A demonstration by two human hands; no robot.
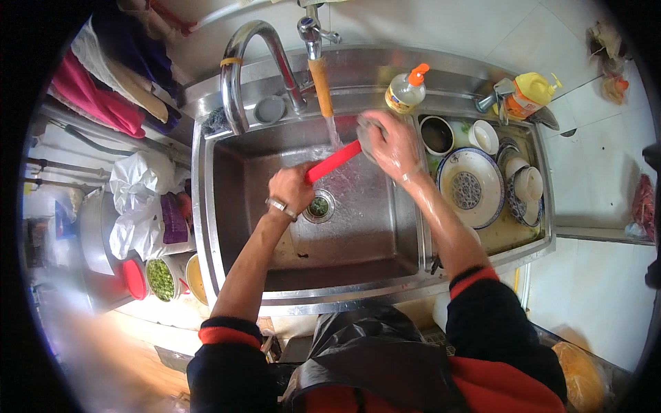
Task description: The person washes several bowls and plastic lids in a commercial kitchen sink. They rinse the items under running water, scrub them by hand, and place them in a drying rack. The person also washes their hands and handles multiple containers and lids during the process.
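My left hand (290,187) is closed around a flat, bright red handle (334,162) over the sink basin (372,234). From that hand the handle slants up to the right. At its far end my wet right hand (394,144) is curled on something grey (366,132); whether this is a scouring cloth or the tool's own head I cannot tell. Water runs from the faucet (313,45) through a tan sleeve (321,86), just left of my right hand. Green scraps lie in the drain (318,206) below.
A second basin on the right holds a blue-rimmed plate (490,179), a dark-filled bowl (436,135) and several more bowls. Behind stand an orange-topped soap bottle (405,93) and a yellow pump bottle (533,89). White bags (141,196) and a tub of chopped greens (161,279) are at left.
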